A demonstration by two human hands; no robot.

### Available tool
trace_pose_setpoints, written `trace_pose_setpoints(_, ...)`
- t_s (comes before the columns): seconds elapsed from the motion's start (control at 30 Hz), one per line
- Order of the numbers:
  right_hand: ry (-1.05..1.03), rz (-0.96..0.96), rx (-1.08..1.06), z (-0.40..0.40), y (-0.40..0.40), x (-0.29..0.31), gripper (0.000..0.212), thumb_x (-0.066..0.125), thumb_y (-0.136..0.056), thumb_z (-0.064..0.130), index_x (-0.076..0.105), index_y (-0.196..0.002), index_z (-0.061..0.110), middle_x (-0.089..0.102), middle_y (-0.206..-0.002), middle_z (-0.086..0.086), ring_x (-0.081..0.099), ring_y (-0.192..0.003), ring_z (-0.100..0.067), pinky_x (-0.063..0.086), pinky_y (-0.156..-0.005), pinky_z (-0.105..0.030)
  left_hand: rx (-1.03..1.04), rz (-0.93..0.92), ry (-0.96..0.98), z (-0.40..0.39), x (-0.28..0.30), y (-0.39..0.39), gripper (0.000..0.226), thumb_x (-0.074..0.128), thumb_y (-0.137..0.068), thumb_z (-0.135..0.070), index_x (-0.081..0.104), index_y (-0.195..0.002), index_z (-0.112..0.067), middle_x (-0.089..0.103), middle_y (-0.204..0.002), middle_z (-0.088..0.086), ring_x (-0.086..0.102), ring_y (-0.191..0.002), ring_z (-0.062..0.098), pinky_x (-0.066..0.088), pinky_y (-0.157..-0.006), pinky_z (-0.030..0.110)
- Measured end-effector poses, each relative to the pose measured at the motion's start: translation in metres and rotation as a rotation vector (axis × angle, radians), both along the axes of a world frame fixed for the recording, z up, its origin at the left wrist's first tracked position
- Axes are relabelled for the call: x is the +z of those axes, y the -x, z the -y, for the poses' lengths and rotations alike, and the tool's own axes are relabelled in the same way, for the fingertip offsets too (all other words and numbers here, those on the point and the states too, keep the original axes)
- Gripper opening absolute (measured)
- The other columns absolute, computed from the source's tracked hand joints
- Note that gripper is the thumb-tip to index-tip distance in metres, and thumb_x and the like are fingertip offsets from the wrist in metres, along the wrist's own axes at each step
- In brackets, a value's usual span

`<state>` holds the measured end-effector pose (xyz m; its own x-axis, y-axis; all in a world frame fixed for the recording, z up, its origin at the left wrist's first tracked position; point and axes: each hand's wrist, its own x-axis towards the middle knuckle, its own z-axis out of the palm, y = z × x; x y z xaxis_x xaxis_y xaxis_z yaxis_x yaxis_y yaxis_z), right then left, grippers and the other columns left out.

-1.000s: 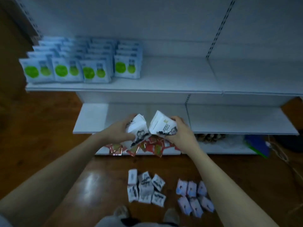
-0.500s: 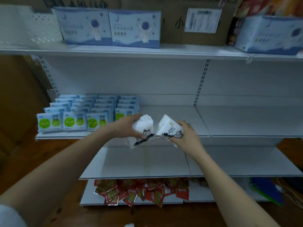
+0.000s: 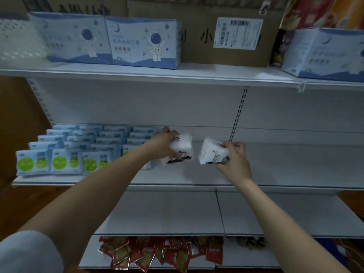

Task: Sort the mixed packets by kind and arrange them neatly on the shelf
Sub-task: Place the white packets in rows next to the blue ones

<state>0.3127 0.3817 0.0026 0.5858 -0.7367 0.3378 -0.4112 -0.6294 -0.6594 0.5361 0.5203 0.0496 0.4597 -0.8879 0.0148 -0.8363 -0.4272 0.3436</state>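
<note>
My left hand (image 3: 164, 141) grips a white tissue packet with a dark animal print (image 3: 182, 148) over the middle shelf (image 3: 275, 168), just right of the rows of blue packets with green circles (image 3: 65, 152). My right hand (image 3: 234, 157) grips a second white packet of the same kind (image 3: 210, 152) a little to the right. Both packets are tilted and held above the shelf surface, a small gap between them. Red packets (image 3: 157, 253) lie heaped on the bottom shelf.
Blue astronaut boxes (image 3: 141, 42) and a cardboard carton (image 3: 226, 34) stand on the top shelf (image 3: 197, 73). Another blue box (image 3: 323, 54) sits at the top right. The lower white shelf (image 3: 167, 213) juts out under my arms. Wooden floor shows at the left.
Both hands have lifted the white packets from near the floor up to the middle shelf, beside the blue packets. My view has tilted upward; the floor piles have left the frame.
</note>
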Motion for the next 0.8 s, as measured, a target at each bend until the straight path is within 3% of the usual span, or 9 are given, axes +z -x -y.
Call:
trace_pose_setpoints(0.2, -0.025, -0.006, -0.01, 0.032, -0.069, -0.055, 0.053, 0.074, -0.073, 0.002, 0.055, -0.121, 0.016, 0.028, -0.118, 0.005, 0.058, -0.086, -0.02, 0.04, -0.068, -0.011, -0.056, 0.151, -0.113, 0.069, -0.046, -0.067, 0.079, 0.073, -0.079, -0.045, 0.035, -0.144, -0.021, 0.04, -0.137, 0.006, 0.035, -0.125, 0.031, 0.042, -0.094, 0.041)
trace_pose_setpoints(0.3, 0.023, -0.014, -0.001, 0.055, -0.11, -0.078, 0.05, 0.072, -0.075, 0.002, 0.054, -0.12, 0.016, 0.032, -0.12, 0.001, 0.057, -0.087, -0.023, 0.049, -0.073, -0.025, -0.073, 0.225, -0.15, 0.1, -0.07, -0.101, 0.076, 0.071, -0.082, -0.044, 0.035, -0.145, -0.02, 0.04, -0.14, 0.007, 0.032, -0.129, 0.032, 0.044, -0.094, 0.043)
trace_pose_setpoints(0.37, 0.083, -0.057, -0.021, 0.075, -0.134, -0.086, 0.052, 0.07, -0.077, 0.005, 0.051, -0.122, 0.023, 0.032, -0.129, -0.001, 0.056, -0.09, -0.025, 0.054, -0.069, -0.034, -0.068, 0.239, -0.153, 0.119, -0.081, -0.12, 0.077, 0.069, -0.084, -0.043, 0.032, -0.147, -0.019, 0.036, -0.146, 0.007, 0.028, -0.133, 0.033, 0.042, -0.097, 0.045)
trace_pose_setpoints(0.5, 0.164, -0.11, -0.095, 0.11, -0.17, -0.093, 0.053, 0.069, -0.077, 0.0, 0.051, -0.12, 0.023, 0.034, -0.132, -0.006, 0.053, -0.098, -0.03, 0.047, -0.061, -0.031, -0.073, 0.213, -0.114, 0.151, -0.098, -0.142, 0.077, 0.07, -0.085, -0.041, 0.034, -0.147, -0.012, 0.032, -0.148, 0.013, 0.029, -0.133, 0.036, 0.035, -0.105, 0.044)
trace_pose_setpoints(0.63, 0.213, -0.183, -0.096, 0.136, -0.188, -0.095, 0.051, 0.062, -0.078, -0.008, 0.051, -0.12, 0.019, 0.036, -0.131, -0.011, 0.048, -0.097, -0.032, 0.039, -0.067, -0.032, -0.109, 0.274, -0.055, 0.168, -0.106, -0.152, 0.074, 0.075, -0.08, -0.037, 0.04, -0.14, -0.011, 0.039, -0.14, 0.013, 0.044, -0.124, 0.033, 0.034, -0.106, 0.039)
trace_pose_setpoints(0.8, 0.204, -0.225, -0.082, 0.144, -0.195, -0.107, 0.057, 0.056, -0.072, -0.017, 0.05, -0.12, 0.015, 0.036, -0.13, -0.013, 0.044, -0.099, -0.032, 0.036, -0.072, -0.033, -0.163, 0.236, -0.026, 0.17, -0.11, -0.155, 0.073, 0.08, -0.074, -0.031, 0.045, -0.135, -0.011, 0.048, -0.132, 0.011, 0.051, -0.117, 0.031, 0.042, -0.099, 0.041)
